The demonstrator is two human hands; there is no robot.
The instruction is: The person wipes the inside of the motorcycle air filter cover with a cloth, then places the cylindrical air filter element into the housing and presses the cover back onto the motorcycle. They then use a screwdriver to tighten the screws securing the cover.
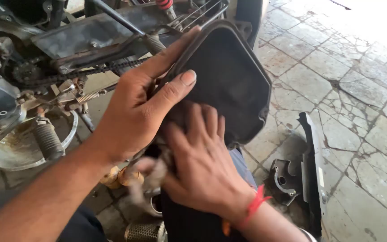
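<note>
Black plastic cover [234, 85]: dished, roughly rectangular with rounded corners, raised rim, matte and dusty inner face. It sits upright at frame centre, tilted slightly away, in front of the motorcycle's rear section and above the person's lap.

Left hand [135, 112]: forearm enters from lower left, wrist straight. Grip pinches the cover's left rim, thumb laid across the inner face, forefinger stretched along the upper edge, other fingers hidden behind.

Right hand [202, 161]: comes up from the bottom edge, back of hand toward the camera, red thread band on the wrist. Fingers lie flat and close together, pressed against the cover's lower inner face. A greyish rag [157, 172] shows under the palm, blurred; exactly how it is held cannot be told.

Surroundings: motorcycle frame [90, 36] at upper left, dull grey metal with rust patches. Oily drive chain [81, 74] runs beneath it, touching a small sprocket. Ribbed rubber footpeg [48, 141] hangs lower left, over a round metal pan [10, 157]. A coil spring [88, 96] lies between chain and peg. Engine casing at far left carries a short white lettered badge.

Floor [359, 89]: pale stone slabs, cracked, irregular joints. Long black plastic panel [312, 175] lies on it at lower right, with a smaller black bracket [283, 179] just beside. Perforated metal cylinder [145, 231] at the bottom edge.
</note>
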